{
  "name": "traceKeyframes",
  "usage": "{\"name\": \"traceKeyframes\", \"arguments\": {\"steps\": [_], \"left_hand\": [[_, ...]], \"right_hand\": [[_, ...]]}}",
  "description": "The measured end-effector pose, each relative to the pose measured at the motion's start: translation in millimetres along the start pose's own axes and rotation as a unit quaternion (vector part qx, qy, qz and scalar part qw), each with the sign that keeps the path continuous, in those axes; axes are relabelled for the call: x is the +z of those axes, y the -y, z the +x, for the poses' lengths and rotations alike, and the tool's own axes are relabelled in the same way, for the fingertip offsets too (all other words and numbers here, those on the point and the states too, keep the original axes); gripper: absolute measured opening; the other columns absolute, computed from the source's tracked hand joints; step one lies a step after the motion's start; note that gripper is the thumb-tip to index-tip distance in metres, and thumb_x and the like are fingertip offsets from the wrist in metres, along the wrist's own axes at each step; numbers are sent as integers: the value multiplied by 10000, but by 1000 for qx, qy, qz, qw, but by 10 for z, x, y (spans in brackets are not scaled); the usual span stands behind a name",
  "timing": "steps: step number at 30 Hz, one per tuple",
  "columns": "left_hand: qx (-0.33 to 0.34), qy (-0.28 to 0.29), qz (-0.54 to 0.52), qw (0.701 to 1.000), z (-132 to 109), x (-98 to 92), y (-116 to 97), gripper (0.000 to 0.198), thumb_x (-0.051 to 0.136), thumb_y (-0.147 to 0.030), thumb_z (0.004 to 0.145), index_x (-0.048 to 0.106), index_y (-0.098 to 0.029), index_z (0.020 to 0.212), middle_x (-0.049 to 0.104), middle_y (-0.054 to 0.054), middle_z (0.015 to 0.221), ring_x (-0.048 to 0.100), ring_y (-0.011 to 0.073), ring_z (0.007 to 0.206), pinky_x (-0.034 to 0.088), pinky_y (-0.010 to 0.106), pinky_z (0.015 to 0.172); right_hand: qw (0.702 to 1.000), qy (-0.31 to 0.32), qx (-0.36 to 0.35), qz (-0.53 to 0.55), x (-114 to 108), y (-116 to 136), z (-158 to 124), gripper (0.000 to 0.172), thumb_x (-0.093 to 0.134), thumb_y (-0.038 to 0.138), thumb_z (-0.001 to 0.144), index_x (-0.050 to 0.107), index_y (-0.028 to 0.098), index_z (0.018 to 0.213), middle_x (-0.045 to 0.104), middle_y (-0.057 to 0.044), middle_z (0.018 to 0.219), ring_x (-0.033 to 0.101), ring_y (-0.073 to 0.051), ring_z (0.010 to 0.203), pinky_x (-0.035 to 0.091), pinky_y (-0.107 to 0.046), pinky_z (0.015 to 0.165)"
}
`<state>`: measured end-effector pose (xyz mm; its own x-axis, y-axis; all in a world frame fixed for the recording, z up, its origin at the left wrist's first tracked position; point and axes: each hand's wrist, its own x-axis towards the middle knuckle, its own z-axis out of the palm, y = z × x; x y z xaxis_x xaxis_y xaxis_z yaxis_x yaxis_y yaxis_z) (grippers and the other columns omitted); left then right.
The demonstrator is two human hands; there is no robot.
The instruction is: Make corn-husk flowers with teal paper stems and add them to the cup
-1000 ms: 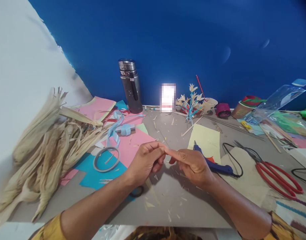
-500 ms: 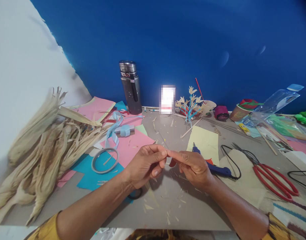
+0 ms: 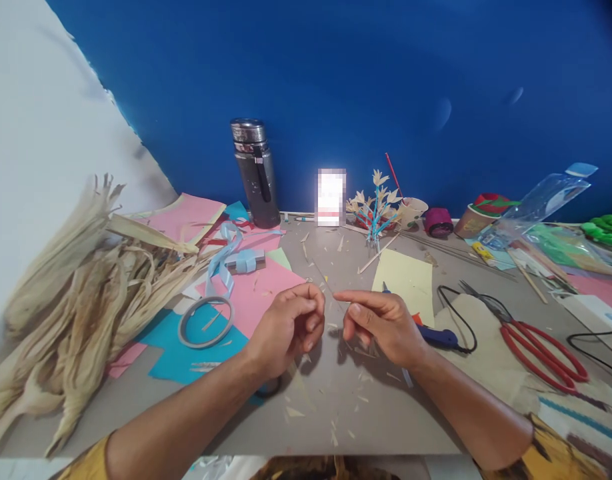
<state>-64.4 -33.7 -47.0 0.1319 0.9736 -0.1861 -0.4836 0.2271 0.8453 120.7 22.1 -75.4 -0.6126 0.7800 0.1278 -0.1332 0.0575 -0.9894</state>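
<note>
My left hand is held above the table's middle, fingers curled in with the thumb against them. Whatever it grips, if anything, is hidden. Facing it, a small gap away, is my right hand. Its index finger points left, the thumb lies below, and the other fingers are curled; anything between them is too small to make out. A thin pale strip shows below the right hand; whether it is held cannot be told. Behind that hand lies a blue glue gun, partly covered, beside a yellow paper sheet.
Dried corn husks are heaped at left, near a tape roll on blue paper. A dark flask and a husk-flower stem arrangement stand at the back. Red-handled scissors lie at right. Scraps litter the table.
My hands, with fingertips touching before, have come slightly apart. My right thumb now shows below the index finger. The whole view has shifted slightly.
</note>
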Motion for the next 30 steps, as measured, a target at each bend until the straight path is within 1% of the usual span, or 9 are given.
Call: {"name": "traceKeyframes", "arguments": {"steps": [3,6,9,11,15,18,23,27,30], "left_hand": [[11,20,24,999,-8,7,15,150,468,-185,786,477,-193,637,374,-81,464,379,69,335,265,210,395],[84,-46,183,978,-34,26,43,215,472,-262,903,516,-199,701,438,-69,503,415,83,387,310,219,422],[246,-122,368,888,-41,13,69,121,580,-279,904,647,-198,844,625,7,726,554,122,604,438,246,569],[331,-108,445,825,-29,-17,81,80,627,-252,886,694,-209,898,664,43,836,593,149,725,468,266,661],[349,-65,534,767,-10,-59,86,155,559,-250,934,675,-213,837,623,39,784,582,162,731,444,278,675],[276,-64,567,773,-14,-47,65,234,477,-270,962,580,-213,761,568,10,750,525,157,687,398,280,646],[113,-73,524,841,29,-47,56,320,372,-262,949,356,-229,631,408,-52,581,382,141,563,302,268,543],[134,-69,508,848,62,-56,111,392,417,-332,943,320,-226,577,354,-55,542,346,132,547,285,264,527],[187,-44,488,851,30,-21,139,260,462,-302,930,520,-210,694,575,-3,715,517,159,688,399,267,651]], "right_hand": [[998,-11,27,56,-34,-10,30,355,652,453,916,765,160,1082,694,-31,614,426,-68,440,339,-206,435],[996,8,51,78,-44,-16,33,350,649,438,921,757,153,1093,701,-34,631,422,-64,448,332,-209,454],[994,38,65,86,-33,-9,15,374,649,435,920,742,134,1122,724,-57,665,435,-69,453,338,-219,467],[992,52,70,86,-20,5,5,394,655,449,907,735,130,1125,734,-65,675,443,-70,450,325,-217,462],[993,80,81,31,27,50,1,442,633,468,903,722,114,1154,748,-75,695,464,-76,463,331,-212,466],[990,101,93,-28,91,73,-7,408,603,414,914,723,110,1158,746,-66,696,461,-72,464,347,-201,468],[990,91,77,-69,158,80,-40,301,699,337,828,737,125,1037,721,-36,669,502,-81,495,390,-202,497],[995,79,38,-39,107,108,-40,335,809,446,734,653,150,717,663,-12,587,511,-89,496,400,-208,488],[996,83,16,-24,73,110,-21,436,673,548,850,586,167,657,631,-2,527,460,-74,439,366,-197,448]]}}
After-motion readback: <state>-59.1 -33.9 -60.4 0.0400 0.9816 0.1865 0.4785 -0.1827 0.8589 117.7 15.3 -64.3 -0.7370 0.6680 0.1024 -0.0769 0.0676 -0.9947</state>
